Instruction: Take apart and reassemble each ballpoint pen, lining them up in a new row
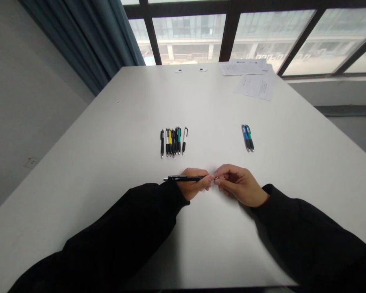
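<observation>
Left hand (195, 182) clamped on black click pen (177, 178), held crosswise over white table (213, 252), clicker pointing left. My right hand (242, 185): thumb and index pinched on small silver piece (216, 178) at pen's other end. Fingers hide the joint; can't tell if attached.

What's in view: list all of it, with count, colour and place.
Held pen: one, black, in left grip
Silvery part: one, at right grip; whether joined to the pen is unclear
Left pen group: about seven, black, white, yellow, green, left of centre
Right pen group: at least two, blue, green, right
Papers: several, white, far right
Oval pieces: two, white, dark-centred, far edge
Table: one, white, beneath
Curtain: one, blue-grey, upper left
Window frame: one, dark, behind
Socket: one, pale, left wall
Sleeves: two, black
Grips: two, bare, lower centre
</observation>
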A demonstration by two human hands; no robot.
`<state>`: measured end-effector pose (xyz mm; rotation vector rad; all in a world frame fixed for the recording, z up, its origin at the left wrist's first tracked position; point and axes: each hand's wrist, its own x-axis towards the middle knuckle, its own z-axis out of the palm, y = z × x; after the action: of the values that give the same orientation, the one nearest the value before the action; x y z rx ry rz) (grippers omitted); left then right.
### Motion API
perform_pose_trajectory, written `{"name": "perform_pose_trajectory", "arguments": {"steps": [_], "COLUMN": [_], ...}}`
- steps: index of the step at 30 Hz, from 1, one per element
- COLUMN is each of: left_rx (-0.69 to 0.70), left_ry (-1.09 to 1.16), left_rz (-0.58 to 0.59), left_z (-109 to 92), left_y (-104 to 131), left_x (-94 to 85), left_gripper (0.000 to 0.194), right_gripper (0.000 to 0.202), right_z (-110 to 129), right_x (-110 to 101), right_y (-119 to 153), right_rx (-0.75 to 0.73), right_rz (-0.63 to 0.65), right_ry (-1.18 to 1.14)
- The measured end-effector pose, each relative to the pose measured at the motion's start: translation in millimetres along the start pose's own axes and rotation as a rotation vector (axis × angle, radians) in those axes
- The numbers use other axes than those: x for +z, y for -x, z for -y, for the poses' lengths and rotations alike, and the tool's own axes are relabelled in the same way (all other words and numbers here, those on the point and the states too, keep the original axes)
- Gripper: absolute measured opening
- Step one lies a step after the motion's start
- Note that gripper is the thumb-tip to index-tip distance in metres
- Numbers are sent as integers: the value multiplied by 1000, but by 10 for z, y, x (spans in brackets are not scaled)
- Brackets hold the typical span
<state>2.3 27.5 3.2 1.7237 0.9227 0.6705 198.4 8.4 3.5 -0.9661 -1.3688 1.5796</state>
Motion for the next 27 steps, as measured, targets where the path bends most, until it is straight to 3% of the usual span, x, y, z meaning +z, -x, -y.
{"name": "perform_pose_trajectory", "arguments": {"steps": [9,18,27], "left_rx": [6,-47,-93], "left_ry": [18,159,193], "left_rz": [-22,-85,-123], "left_z": [-20,39,5], "left_y": [5,-30,-34], "left_x": [-43,-17,-22], "left_gripper": [50,32,28], "right_gripper": [6,17,9], "right_z": [-40,-17,51], "right_x": [-78,-62,-368], "right_y": [26,28,-55], "right_rx": [-234,-120,-284], "right_rz": [-48,-56,-177], "right_ry": [244,255,959]}}
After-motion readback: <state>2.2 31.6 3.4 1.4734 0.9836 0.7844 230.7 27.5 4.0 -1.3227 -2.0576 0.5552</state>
